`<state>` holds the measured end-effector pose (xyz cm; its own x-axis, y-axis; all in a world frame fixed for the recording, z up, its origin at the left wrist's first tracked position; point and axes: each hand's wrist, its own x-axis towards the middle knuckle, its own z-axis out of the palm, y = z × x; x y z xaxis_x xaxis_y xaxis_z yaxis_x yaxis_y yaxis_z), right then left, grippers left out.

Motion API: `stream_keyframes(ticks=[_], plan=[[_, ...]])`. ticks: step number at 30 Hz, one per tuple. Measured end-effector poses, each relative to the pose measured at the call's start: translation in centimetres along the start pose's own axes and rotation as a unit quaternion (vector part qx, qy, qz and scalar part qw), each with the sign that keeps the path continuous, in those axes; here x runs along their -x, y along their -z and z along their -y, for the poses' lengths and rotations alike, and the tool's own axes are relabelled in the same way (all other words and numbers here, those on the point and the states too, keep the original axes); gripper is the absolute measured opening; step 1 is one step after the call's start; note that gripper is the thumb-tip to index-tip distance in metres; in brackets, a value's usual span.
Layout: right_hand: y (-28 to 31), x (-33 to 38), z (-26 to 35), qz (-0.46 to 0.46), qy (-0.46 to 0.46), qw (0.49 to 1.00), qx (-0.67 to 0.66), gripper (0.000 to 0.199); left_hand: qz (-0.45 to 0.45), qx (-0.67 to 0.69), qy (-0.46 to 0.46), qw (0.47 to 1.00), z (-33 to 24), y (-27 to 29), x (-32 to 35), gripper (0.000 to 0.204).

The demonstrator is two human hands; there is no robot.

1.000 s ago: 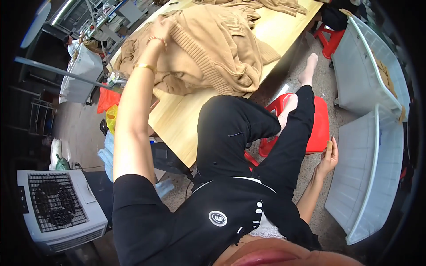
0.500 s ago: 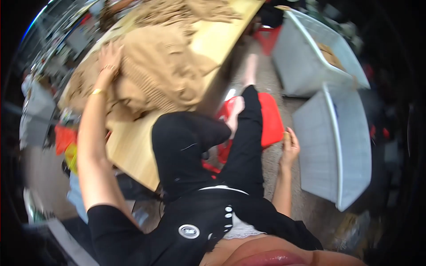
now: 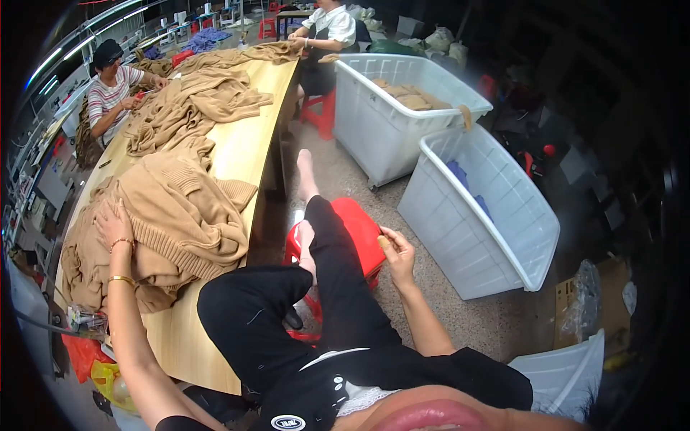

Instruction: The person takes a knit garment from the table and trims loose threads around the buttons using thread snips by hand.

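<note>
My left hand (image 3: 113, 223) lies flat, fingers stretched, on a heap of tan knitted sweaters (image 3: 190, 197) with ribbed bands. The heap covers the near part of a pale wooden table (image 3: 205, 337). Beside the red plastic stool (image 3: 353, 226), my right hand (image 3: 399, 260) is raised with thumb and fingers pressed together. Something yellowish covers its thumb tip. A small dark bit shows at the fingertips, too small to name. One of my legs stretches across the stool.
Two white plastic bins, a farther one (image 3: 374, 136) with tan knitwear and a nearer one (image 3: 467, 244) with blue cloth, stand right of the stool. Two co-workers, one in a striped shirt (image 3: 115, 97) and one in a white top (image 3: 338, 29), handle tan knitwear at the table.
The view has swung up and rightward, bringing the co-workers and both bins fully into sight. My left hand stays on the sweaters; my right hand stays beside the stool, fingers closed.
</note>
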<state>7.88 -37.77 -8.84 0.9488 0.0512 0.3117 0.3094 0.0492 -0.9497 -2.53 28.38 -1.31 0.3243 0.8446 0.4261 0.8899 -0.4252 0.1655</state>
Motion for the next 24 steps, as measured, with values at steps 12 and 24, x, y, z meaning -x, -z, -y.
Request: stream_keyframes(ticks=[12, 24], plan=[[0.7, 0.7, 0.1, -0.007, -0.006, 0.999, -0.033, 0.027, -0.043, -0.005, -0.02, 0.999, -4.6, 3.5, -1.2, 0.037], [1.6, 1.1, 0.6, -0.081, -0.051, 0.995, 0.002, 0.029, 0.17, 0.814, -0.035, 0.555, -1.7, 16.5, -7.0, 0.034]])
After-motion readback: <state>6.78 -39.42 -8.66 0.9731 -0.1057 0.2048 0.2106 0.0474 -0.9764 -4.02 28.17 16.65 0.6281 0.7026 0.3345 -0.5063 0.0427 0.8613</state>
